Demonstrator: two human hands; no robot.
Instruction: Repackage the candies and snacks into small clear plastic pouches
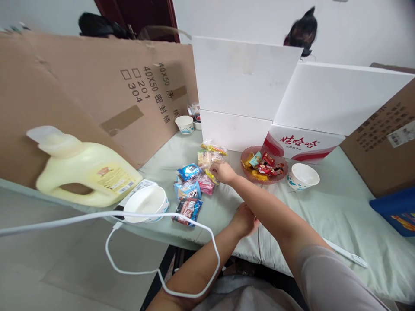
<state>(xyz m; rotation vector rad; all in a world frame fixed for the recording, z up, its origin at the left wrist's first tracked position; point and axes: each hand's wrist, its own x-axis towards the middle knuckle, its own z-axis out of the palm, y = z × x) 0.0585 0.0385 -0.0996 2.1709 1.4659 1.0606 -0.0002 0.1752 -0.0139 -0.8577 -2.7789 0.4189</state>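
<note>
My right hand (223,172) reaches across to the pile of wrapped snacks, fingers pinched at a small yellow-wrapped snack (211,176). Around it lie a blue snack packet (189,172), a light blue packet (187,190), a pink packet (206,185) and a pale yellow packet (204,158). Nearest the table's front edge is a dark red and blue packet (188,211). My left hand (244,220) rests low on the cloth, beneath my right forearm. Its fingers are largely hidden there.
A pink glass bowl (246,170) holds wrapped sweets, beside a white paper bowl (303,177). Another paper bowl (147,203) and a yellow jug (87,172) stand left. A white cable (181,216) crosses in front. Cardboard (129,99) and white boxes (240,82) wall the back.
</note>
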